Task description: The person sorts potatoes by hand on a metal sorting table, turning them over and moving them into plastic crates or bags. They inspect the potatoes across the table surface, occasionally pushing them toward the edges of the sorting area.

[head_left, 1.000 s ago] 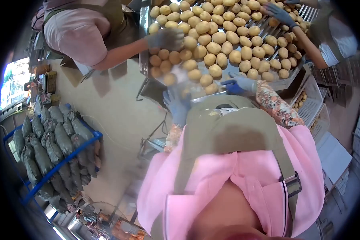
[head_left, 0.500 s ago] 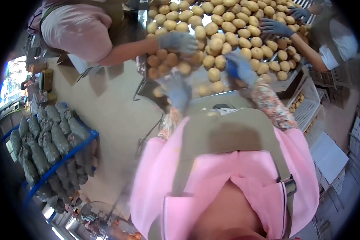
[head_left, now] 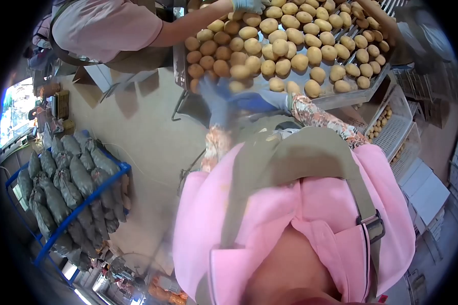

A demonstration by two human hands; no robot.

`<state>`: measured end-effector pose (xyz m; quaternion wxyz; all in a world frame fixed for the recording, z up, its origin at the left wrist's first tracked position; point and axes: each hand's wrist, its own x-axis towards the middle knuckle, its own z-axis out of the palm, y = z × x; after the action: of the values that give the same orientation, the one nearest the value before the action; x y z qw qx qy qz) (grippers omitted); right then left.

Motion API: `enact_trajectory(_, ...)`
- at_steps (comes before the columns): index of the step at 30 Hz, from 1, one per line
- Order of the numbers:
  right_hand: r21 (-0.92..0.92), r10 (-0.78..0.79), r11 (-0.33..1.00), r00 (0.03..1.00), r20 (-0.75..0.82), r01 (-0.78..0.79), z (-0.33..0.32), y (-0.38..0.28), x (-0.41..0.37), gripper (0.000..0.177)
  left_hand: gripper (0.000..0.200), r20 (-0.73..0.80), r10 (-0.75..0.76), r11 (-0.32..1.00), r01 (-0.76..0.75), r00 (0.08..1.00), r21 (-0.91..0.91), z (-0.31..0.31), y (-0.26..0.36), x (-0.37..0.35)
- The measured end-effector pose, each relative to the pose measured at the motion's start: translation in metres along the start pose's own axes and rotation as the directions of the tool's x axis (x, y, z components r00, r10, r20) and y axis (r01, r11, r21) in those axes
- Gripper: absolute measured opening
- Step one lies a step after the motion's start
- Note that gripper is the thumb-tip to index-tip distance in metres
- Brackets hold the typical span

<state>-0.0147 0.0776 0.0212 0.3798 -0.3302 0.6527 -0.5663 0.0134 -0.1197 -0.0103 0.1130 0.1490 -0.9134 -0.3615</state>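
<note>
Several pale yellow potatoes (head_left: 282, 48) lie spread on a metal sorting table (head_left: 351, 96) at the top of the head view. My left hand (head_left: 213, 99), in a blue glove, is blurred at the table's near left edge beside the brown potatoes (head_left: 213, 63). My right hand (head_left: 257, 100), also in a blue glove, reaches left along the near edge, just under the potatoes. Both hands are smeared by motion, so what they hold is unclear. My floral sleeves and pink top with an olive apron fill the lower middle.
A co-worker in a pink top (head_left: 102, 28) reaches over the table from the left, another person's arm (head_left: 376, 18) from the right. A blue cart with dark filled sacks (head_left: 66, 183) stands at the left. White crates (head_left: 392, 129) holding small potatoes sit at the right.
My right hand has swung from the middle of the potatoes down and left to the table's near edge. My left hand rose slightly. The co-worker's gloved hand moved up the table.
</note>
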Motion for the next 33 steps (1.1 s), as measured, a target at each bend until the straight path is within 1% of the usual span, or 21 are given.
enact_trajectory(2, -0.037, 0.049, 0.998, 0.998, 0.027, -0.048, -0.005, 0.022, 0.014, 0.032, 0.083, 0.124, 0.103, 0.993, -0.108, 0.987, 0.037, -0.004, 0.019, -0.005)
enact_trajectory(4, -0.198, 0.036, 0.978, 0.987, -0.154, -0.066, -0.04, -0.036, -0.015, 0.036, 0.077, 0.435, -0.048, 0.786, -0.234, 0.899, 0.572, -0.016, 0.061, -0.013)
enact_trajectory(7, -0.109, 0.219, 0.949, 0.869, -0.443, -0.294, -0.083, -0.047, -0.063, 0.038, 0.064, 0.477, -0.186, 0.845, -0.107, 0.859, 0.523, 0.005, 0.016, -0.044)
enact_trajectory(8, -0.302, 0.072, 0.905, 0.808, -0.585, -0.299, -0.091, -0.026, -0.081, 0.036, 0.061, 0.457, -0.14, 0.889, -0.092, 0.878, 0.449, 0.005, 0.001, -0.064)
enact_trajectory(9, -0.475, -0.102, 0.815, 0.725, -0.681, -0.331, -0.1, 0.005, -0.106, 0.035, 0.06, 0.457, -0.155, 0.971, 0.049, 0.876, 0.234, -0.009, 0.007, -0.065)
enact_trajectory(10, -0.643, -0.135, 0.455, 0.666, -0.734, -0.616, -0.109, 0.034, -0.133, 0.037, 0.06, 0.464, -0.146, 0.972, 0.039, 0.873, 0.233, -0.014, -0.004, -0.073)
enact_trajectory(11, -0.572, 0.081, 0.283, 0.613, -0.786, -0.77, -0.103, 0.03, -0.148, 0.043, 0.058, 0.321, -0.052, 0.976, -0.02, 0.946, 0.217, -0.013, -0.024, -0.086)
enact_trajectory(14, -0.647, 0.12, 0.072, 0.651, -0.75, -0.759, -0.046, 0.009, -0.163, 0.042, 0.054, 0.131, 0.14, 0.947, -0.172, 0.981, 0.272, -0.014, -0.059, -0.096)
enact_trajectory(15, -0.314, 0.447, 0.593, 0.628, -0.637, -0.741, -0.044, 0.047, -0.156, 0.044, 0.053, 0.062, 0.173, 0.94, -0.184, 0.983, 0.288, -0.02, -0.048, -0.086)
enact_trajectory(16, 0.257, 0.625, 0.78, 0.697, -0.351, -0.57, -0.04, 0.084, -0.15, 0.047, 0.052, -0.004, 0.207, 0.932, -0.196, 0.978, 0.305, -0.026, -0.043, -0.077)
enact_trajectory(18, -0.62, 0.308, 0.591, 0.854, -0.418, -0.517, -0.015, 0.011, -0.102, 0.046, 0.053, -0.029, 0.275, 0.938, -0.261, 0.961, 0.229, -0.015, -0.046, -0.036)
enact_trajectory(19, 0.068, 0.513, 0.855, 0.82, -0.252, -0.514, -0.01, 0.035, -0.082, 0.044, 0.053, -0.041, 0.286, 0.947, -0.276, 0.957, 0.165, -0.009, -0.039, -0.012)
enact_trajectory(20, 0.731, 0.542, 0.566, 0.84, 0.017, -0.38, -0.005, 0.058, -0.062, 0.043, 0.054, 0.036, 0.3, 0.913, -0.298, 0.953, 0.28, -0.015, -0.004, 0.014)
enact_trajectory(21, 0.731, 0.535, 0.567, 0.844, 0.023, -0.379, -0.005, 0.037, -0.046, 0.043, 0.055, -0.012, 0.331, 0.936, -0.327, 0.943, 0.126, -0.006, 0.001, 0.034)
enact_trajectory(22, 0.185, 0.321, 0.932, 0.947, -0.027, -0.311, -0.013, -0.004, -0.031, 0.04, 0.059, 0.036, 0.216, 0.969, -0.219, 0.976, 0.115, 0.001, 0.013, 0.049)
enact_trajectory(23, -0.428, 0.102, 0.902, 0.992, 0.07, -0.063, -0.017, -0.027, -0.024, 0.037, 0.062, 0.066, 0.182, 0.982, -0.184, 0.981, 0.036, 0.01, 0.018, 0.068)
enact_trajectory(26, -0.167, 0.108, 0.977, 0.983, -0.152, -0.133, -0.016, 0.0, -0.014, 0.036, 0.053, 0.329, 0.455, 0.67, -0.561, 0.828, 0.485, 0.036, 0.007, 0.063)
enact_trajectory(28, -0.298, 0.137, 0.922, 0.929, -0.344, -0.246, -0.032, -0.003, -0.035, 0.036, 0.087, 0.436, 0.002, 0.875, -0.212, 0.9, 0.434, 0.026, 0.058, 0.031)
enact_trajectory(30, -0.31, 0.024, 0.931, 0.881, -0.473, -0.192, -0.054, 0.013, -0.069, 0.041, 0.078, 0.347, 0.104, 0.921, -0.222, 0.932, 0.32, -0.003, 0.087, 0.006)
enact_trajectory(31, -0.068, 0.256, 0.926, 0.749, -0.611, -0.372, -0.057, 0.023, -0.09, 0.046, 0.076, 0.403, 0.131, 0.901, -0.278, 0.906, 0.333, -0.002, 0.072, -0.004)
enact_trajectory(33, -0.298, 0.127, 0.828, 0.676, -0.726, -0.476, -0.064, 0.039, -0.131, 0.045, 0.074, 0.463, 0.144, 0.882, -0.326, 0.875, 0.341, 0.0, 0.032, -0.03)
